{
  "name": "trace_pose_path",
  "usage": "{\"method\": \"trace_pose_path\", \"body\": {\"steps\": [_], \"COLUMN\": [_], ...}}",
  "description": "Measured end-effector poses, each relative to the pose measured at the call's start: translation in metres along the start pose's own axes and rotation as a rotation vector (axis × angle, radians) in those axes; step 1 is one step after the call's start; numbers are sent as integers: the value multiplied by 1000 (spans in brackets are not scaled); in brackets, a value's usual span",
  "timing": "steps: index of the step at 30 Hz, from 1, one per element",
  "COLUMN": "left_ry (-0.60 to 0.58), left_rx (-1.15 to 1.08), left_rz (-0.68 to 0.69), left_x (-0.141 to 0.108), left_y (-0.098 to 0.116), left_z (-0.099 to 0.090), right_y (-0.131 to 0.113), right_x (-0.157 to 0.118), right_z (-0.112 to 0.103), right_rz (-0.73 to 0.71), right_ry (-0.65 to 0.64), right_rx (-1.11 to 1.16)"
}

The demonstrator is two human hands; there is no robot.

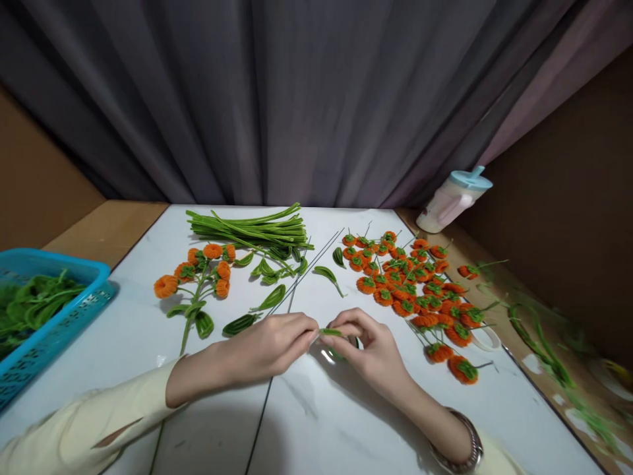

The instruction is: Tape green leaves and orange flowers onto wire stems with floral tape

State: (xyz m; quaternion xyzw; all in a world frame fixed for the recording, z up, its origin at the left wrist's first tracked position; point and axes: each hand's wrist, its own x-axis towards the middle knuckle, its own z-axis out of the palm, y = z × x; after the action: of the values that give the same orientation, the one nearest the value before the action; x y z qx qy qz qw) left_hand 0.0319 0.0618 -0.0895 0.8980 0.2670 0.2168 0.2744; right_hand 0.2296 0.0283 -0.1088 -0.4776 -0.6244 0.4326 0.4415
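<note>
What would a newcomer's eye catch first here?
Probably the orange pieces with green tops, spread over the right of the white tabletop. Next, the bundle of green stems at its far side, left of centre. Then the left hand and right hand, at a small green piece mid-table.

Both hands (284,343) (374,349) nearly meet, fingertips (312,324) pinched, forearms (208,375) (420,406) angling inward.

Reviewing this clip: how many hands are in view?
2: the left hand, fingertips pinched beside a green piece, and the right hand, which grips that piece. No other hand shows.
</note>
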Motion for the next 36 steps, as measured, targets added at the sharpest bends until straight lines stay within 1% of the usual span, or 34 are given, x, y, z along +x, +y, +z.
{"method": "trace_pose_path", "body": {"steps": [1,3,6,9,11,13,16,20,24,29,36], "left_ry": [33,84,143,161,180,200,183,130,123,101,113], "left_rx": [93,256,464,569,609,630,591,460,376,328,253], "left_rz": [72,203,326,359,379,406,414,337,297,262,229], "left_x": [-1,-3,-4,-4,-4,-4,-4,-5,-4,-2,-1], "left_y": [-2,-6,-12,-17,-18,-18,-19,-19,-17,-13,-11], "left_z": [2,7,13,17,19,19,20,20,20,17,16], "right_y": [-1,-1,3,7,8,7,6,5,4,2,0], "right_x": [0,2,4,6,6,6,6,6,5,4,5], "right_z": [1,3,5,7,7,7,8,8,7,6,5], "right_rz": [132,292,431,492,492,472,434,385,323,240,233], "right_ry": [-31,-89,-109,-142,-172,-175,-161,-154,-139,-184,-209], "right_rx": [115,319,530,608,609,601,586,532,407,347,356]}}
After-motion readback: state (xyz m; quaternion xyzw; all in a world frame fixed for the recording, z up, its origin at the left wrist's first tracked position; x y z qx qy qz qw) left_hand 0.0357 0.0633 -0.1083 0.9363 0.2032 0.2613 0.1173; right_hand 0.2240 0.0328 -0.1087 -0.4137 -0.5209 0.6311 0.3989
